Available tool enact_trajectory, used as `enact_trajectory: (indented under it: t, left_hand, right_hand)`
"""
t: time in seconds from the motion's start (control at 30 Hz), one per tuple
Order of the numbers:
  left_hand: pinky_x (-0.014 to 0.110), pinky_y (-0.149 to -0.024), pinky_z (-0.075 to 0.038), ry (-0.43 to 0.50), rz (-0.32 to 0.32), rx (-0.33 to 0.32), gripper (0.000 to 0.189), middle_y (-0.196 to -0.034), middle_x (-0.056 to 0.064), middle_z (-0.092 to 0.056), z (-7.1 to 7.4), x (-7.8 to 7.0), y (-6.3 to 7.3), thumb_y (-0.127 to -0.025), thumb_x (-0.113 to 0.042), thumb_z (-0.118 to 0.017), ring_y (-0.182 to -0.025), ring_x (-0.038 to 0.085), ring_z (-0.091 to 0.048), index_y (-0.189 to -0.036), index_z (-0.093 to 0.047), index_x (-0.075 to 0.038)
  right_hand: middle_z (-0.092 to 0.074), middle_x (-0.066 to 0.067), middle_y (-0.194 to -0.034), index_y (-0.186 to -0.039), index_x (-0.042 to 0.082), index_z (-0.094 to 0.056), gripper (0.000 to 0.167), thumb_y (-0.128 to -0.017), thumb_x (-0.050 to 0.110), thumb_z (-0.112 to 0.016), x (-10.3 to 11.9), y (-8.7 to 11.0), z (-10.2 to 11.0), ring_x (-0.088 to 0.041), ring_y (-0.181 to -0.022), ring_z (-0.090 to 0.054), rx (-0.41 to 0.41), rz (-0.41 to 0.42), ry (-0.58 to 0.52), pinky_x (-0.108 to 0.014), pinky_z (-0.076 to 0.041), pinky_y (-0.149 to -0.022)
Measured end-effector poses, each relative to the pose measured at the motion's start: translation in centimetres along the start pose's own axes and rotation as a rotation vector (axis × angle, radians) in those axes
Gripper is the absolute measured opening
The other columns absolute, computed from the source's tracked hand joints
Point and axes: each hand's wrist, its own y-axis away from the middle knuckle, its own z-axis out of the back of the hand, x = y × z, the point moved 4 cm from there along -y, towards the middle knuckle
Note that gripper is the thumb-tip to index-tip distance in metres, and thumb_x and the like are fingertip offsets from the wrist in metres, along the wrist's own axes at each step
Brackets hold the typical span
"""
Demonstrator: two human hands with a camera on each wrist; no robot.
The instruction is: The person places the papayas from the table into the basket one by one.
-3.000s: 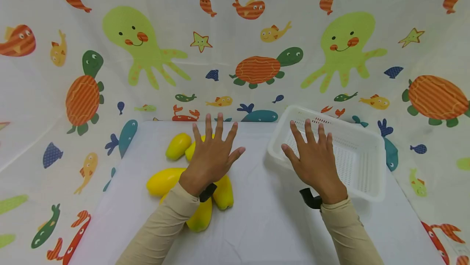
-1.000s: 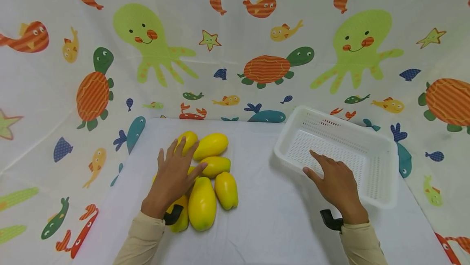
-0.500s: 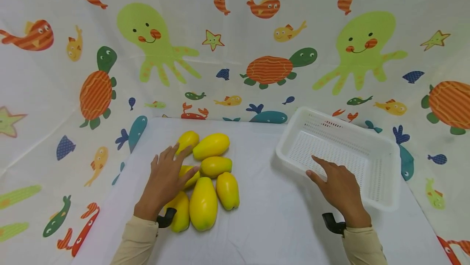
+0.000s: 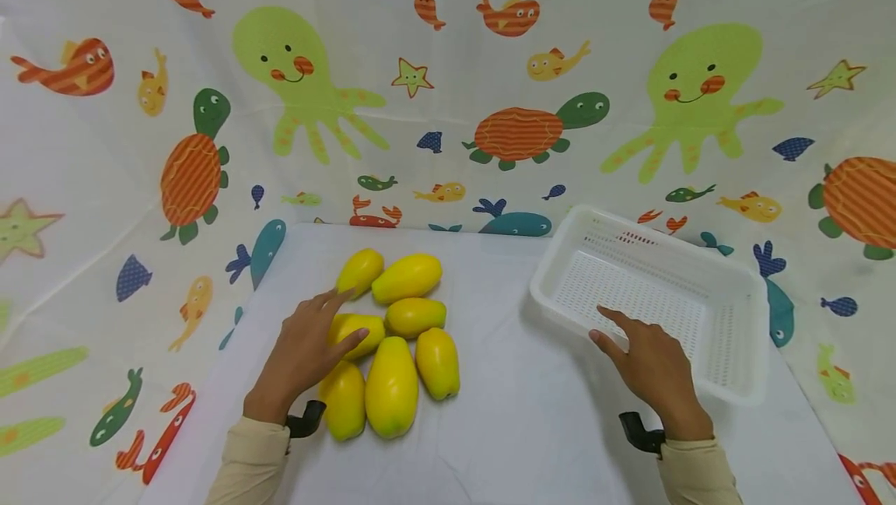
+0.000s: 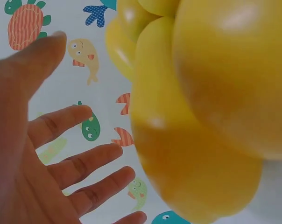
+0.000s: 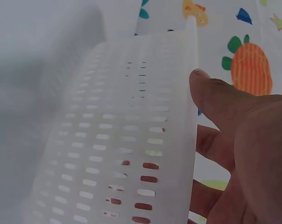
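Note:
My left hand (image 4: 297,351) is held over the left edge of a group of yellow papaya-like fruits, fingers spread and thumb out. In the left wrist view, its fingers (image 5: 92,163) are apart from the nearest large fruit (image 5: 187,154) and grip nothing. The fruits, smooth and some with greenish tips, include a big one (image 4: 392,392) at the front and a smaller one (image 4: 360,268) at the back. Over the near rim of a white perforated plastic basket (image 4: 752,318) is my right hand (image 4: 654,369), index finger extended. Whether it touches the rim (image 6: 192,116) I cannot tell.
A white cloth (image 4: 504,412) covers the table. Behind it and along both sides hangs a curtain (image 4: 448,54) printed with sea animals. The basket stands at an angle near the back right, close to the curtain.
Both hands were raised with fingers spread, then lowered. My left hand has drawn left and nearer, uncovering more fruits. My right hand has settled at the basket's near rim. Fruits and basket stay put.

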Motion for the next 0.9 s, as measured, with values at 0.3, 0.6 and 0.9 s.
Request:
enact_trajectory:
  t: [0.3,0.6,0.9]
  left_hand:
    - [0.073,-0.118,-0.037,0.119,0.018,0.060,0.074,-0.162,0.022,-0.048,-0.5,1.8,0.2,-0.099,-0.048,-0.073,-0.146,0.048,-0.043,-0.160,-0.047,-0.014]
    - [0.076,-0.121,-0.030,0.239,0.058,0.088,0.072,-0.162,0.017,-0.050,-1.3,3.8,0.2,-0.099,-0.056,-0.070,-0.148,0.047,-0.042,-0.159,-0.049,-0.021]
    - [0.074,-0.121,-0.031,0.301,0.083,0.102,0.070,-0.160,0.014,-0.053,-1.9,5.0,0.1,-0.098,-0.058,-0.071,-0.149,0.045,-0.044,-0.155,-0.054,-0.021]
  right_hand:
    - [-0.075,-0.025,-0.124,-0.140,0.017,-0.070,0.045,-0.102,0.039,-0.071,0.0,0.3,-0.8,-0.037,-0.092,-0.072,0.011,-0.019,-0.027,-0.050,-0.054,-0.071]
    - [-0.076,-0.024,-0.122,-0.135,0.014,-0.072,0.038,-0.102,0.034,-0.072,0.2,0.2,-1.2,-0.029,-0.081,-0.066,-0.009,-0.044,-0.039,-0.039,-0.048,-0.063]
    - [-0.077,-0.018,-0.100,-0.136,0.015,-0.071,0.036,-0.103,0.029,-0.071,0.3,0.4,-1.4,-0.020,-0.062,-0.051,-0.020,-0.052,-0.088,-0.032,-0.038,-0.053]
